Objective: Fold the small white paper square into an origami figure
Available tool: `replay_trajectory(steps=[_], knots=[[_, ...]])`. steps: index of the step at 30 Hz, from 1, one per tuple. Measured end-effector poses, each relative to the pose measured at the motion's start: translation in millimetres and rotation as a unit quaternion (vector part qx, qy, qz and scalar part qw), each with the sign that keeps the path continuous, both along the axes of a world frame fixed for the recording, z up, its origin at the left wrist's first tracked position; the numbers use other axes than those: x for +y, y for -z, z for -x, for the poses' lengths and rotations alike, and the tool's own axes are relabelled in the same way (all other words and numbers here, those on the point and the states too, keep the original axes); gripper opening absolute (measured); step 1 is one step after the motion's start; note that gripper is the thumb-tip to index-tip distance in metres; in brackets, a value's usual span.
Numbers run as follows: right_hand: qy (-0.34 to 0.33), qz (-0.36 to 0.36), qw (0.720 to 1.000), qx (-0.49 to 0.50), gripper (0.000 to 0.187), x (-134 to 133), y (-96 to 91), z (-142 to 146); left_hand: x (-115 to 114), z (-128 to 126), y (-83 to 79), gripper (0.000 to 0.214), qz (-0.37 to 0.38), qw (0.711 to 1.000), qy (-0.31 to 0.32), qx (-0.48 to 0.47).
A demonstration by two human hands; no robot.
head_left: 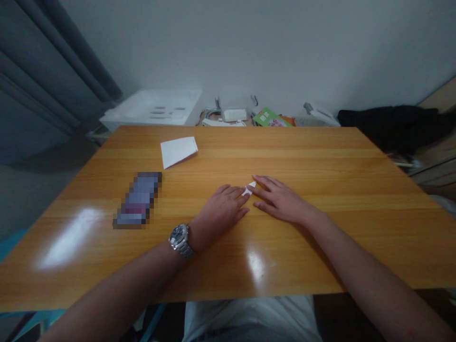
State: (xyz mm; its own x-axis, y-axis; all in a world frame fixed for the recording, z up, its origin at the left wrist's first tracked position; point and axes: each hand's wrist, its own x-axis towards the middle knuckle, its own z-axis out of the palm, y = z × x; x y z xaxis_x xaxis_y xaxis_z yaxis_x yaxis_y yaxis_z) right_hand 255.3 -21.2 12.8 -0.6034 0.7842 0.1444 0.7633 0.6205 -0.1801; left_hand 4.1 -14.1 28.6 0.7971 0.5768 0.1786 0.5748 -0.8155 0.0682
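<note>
A small piece of folded white paper lies on the wooden table, with a pointed end at its upper right. My left hand, a silver watch on its wrist, rests palm down with its fingertips on the paper's left end. Its fingers are stretched out and the thumb is apart. From the other side my right hand reaches in with spread fingers, the index fingertip touching the paper. Part of the paper is hidden under the fingertips.
A larger white sheet lies at the back left of the table. Nearer stands a blurred, phone-like flat item. Behind the table's far edge are a white tray, a green booklet and dark cloth.
</note>
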Motion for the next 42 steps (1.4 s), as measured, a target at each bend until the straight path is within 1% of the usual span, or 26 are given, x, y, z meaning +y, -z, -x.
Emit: replay_trajectory(steps=[7,11,13,16,19,23,25,29,33,37,42], knots=[[0.063,0.005,0.998,-0.023,0.058,2,12.7,-4,0,0,2.9,0.038,0.010,1.000,-0.006,-0.009],[0.094,0.000,0.995,-0.022,0.061,5,14.8,-2,-1,0,3.1,0.038,0.027,0.999,-0.009,-0.020],[0.098,-0.002,0.995,-0.021,0.060,6,14.2,-1,-1,1,2.1,0.041,0.034,0.999,-0.008,-0.020],[0.096,-0.005,0.995,-0.016,0.061,5,11.6,0,-2,3,2.1,0.044,0.039,0.999,-0.010,-0.011],[0.086,-0.010,0.996,-0.002,0.062,3,7.8,4,-3,5,5.5,0.048,0.038,0.999,-0.015,0.000],[0.027,0.008,1.000,-0.008,0.060,1,6.5,11,-5,5,11.2,0.052,0.020,1.000,-0.012,0.016],[0.011,0.027,0.999,-0.019,0.061,-1,7.8,14,-9,4,11.4,0.052,0.001,1.000,-0.014,0.026],[0.017,0.049,0.998,-0.021,0.063,-4,8.9,16,-19,-1,3.9,0.049,-0.036,0.998,-0.035,0.037],[0.022,0.055,0.998,-0.017,0.064,-4,6.5,16,-24,-5,-3.1,0.050,-0.018,0.998,-0.048,0.031],[0.028,0.060,0.998,-0.018,0.064,-5,4.7,17,-24,-6,-1.6,0.051,0.007,0.999,-0.052,0.004],[0.034,0.049,0.998,-0.012,0.063,-6,7.5,18,-24,-4,3.7,0.049,0.013,0.999,-0.048,-0.010]])
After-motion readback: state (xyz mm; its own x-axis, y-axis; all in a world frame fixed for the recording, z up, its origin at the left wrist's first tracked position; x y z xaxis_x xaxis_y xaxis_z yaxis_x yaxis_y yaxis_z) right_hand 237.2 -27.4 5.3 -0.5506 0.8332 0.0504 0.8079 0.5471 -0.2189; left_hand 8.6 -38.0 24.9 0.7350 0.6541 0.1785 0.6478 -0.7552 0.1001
